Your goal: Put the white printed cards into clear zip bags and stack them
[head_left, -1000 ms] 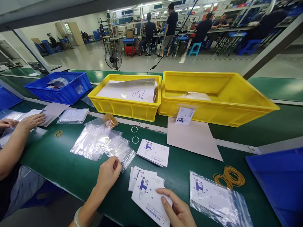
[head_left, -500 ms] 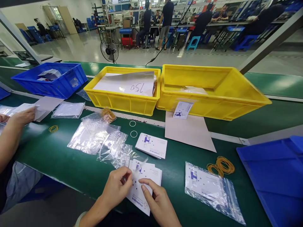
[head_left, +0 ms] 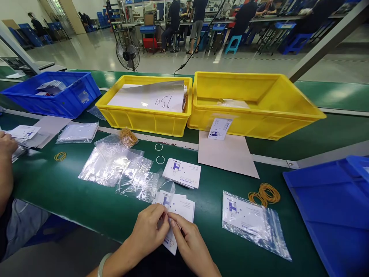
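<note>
My left hand (head_left: pixel 151 227) is closed in a pinch on a small clear plastic bag (head_left: pixel 170 187), which sticks up beyond the fingers. My right hand (head_left: pixel 188 238) meets it there, thumb and forefinger pinched at the same bag's edge. Beneath both hands lies a stack of white printed leaflets (head_left: pixel 186 207), partly covered. Just beyond it sits another leaflet stack (head_left: pixel 184 174). Loose clear zip bags (head_left: pixel 105 165) spread to the left. On the right, a filled bag of leaflets (head_left: pixel 248 217) lies flat beside rubber bands (head_left: pixel 268 193).
Two yellow bins (head_left: pixel 141 121) (head_left: pixel 256 127) and a blue bin (head_left: pixel 60 104) line the back. A blue tray (head_left: pixel 325 215) borders the right. Grey cardboard (head_left: pixel 227 156) lies before the bins. A co-worker's hand (head_left: pixel 7 144) handles leaflets at far left.
My right hand has come in against my left, and its fingertips now pinch the bag's edge. The co-worker's hand has drawn back left, and a printed leaflet shows there.
</note>
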The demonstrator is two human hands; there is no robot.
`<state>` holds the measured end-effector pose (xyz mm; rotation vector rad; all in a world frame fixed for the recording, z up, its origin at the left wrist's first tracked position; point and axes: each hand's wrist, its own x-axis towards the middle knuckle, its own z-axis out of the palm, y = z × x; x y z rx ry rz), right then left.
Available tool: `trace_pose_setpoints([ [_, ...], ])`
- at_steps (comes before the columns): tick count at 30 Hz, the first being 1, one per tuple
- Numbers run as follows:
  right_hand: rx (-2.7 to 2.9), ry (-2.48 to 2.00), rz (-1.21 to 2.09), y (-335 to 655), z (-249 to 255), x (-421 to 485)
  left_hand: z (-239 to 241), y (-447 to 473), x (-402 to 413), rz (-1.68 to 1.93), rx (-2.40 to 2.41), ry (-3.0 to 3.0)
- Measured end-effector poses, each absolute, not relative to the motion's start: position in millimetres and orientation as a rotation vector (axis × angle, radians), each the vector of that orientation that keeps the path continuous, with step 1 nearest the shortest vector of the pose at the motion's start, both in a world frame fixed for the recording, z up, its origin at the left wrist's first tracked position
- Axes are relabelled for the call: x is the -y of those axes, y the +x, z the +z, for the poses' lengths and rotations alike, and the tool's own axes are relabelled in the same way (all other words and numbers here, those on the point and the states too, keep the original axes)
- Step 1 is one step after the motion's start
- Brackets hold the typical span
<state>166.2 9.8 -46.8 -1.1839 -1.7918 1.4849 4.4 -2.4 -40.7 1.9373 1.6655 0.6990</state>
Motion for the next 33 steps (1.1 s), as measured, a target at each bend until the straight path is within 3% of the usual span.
trace_pose_setpoints([
  [17,1.768,-1.291,1.405,170,-43,-13,-23,2,-6,0.549,-1.359,1.734],
  [28,1.873,-1.287,1.258,160,-45,-12,-31,5,3,0.616,-1.56,2.152],
  [33,1.879,-1.312,1.207,163,-50,-6,-25,3,3,0.818,-1.808,2.237],
])
